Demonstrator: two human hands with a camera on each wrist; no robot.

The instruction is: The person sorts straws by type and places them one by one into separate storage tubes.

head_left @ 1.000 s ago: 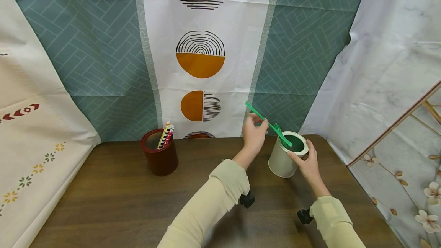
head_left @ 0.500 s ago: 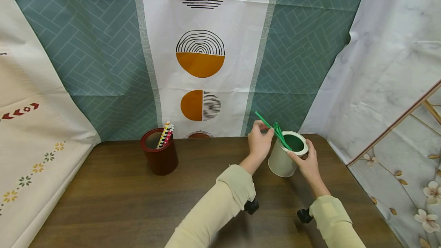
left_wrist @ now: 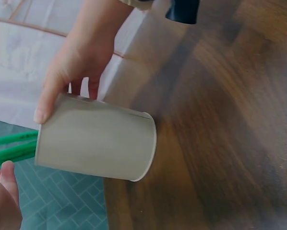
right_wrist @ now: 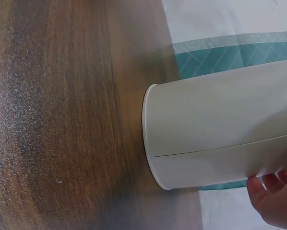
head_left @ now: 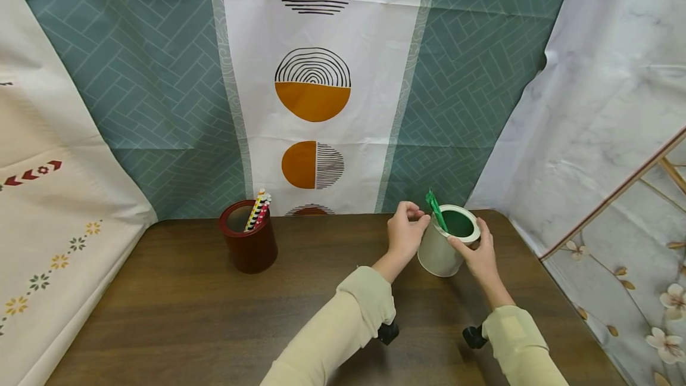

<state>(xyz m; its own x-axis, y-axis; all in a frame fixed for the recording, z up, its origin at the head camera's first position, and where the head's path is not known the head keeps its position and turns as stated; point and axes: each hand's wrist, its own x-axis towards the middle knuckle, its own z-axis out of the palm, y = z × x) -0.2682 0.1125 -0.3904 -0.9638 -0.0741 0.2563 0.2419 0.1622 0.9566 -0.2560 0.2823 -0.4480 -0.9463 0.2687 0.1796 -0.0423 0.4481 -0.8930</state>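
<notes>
A cream round canister (head_left: 440, 253) with a dark green inside stands upright at the right rear of the wooden table. My right hand (head_left: 479, 255) grips it around the rim from the right, thumb at the front edge and fingers behind. Several thin green straws (head_left: 436, 210) lean out of its left side in a bundle. My left hand (head_left: 406, 231) is beside the left of the rim, fingers loosely bent and nothing seen between them. In the left wrist view its thumb tip comes close below the green straws (left_wrist: 14, 152). The straws' lower ends are hidden inside.
A dark red round holder (head_left: 250, 249) with several patterned straws (head_left: 258, 210) stands at the left rear of the table (head_left: 214, 326). Hanging cloth backs the table, and a marble-patterned sheet (head_left: 605, 153) borders its right side.
My left hand has moved right and down toward the canister. The green straw it pinched has gone from its fingers into the bundle in the canister. The right hand keeps its hold.
</notes>
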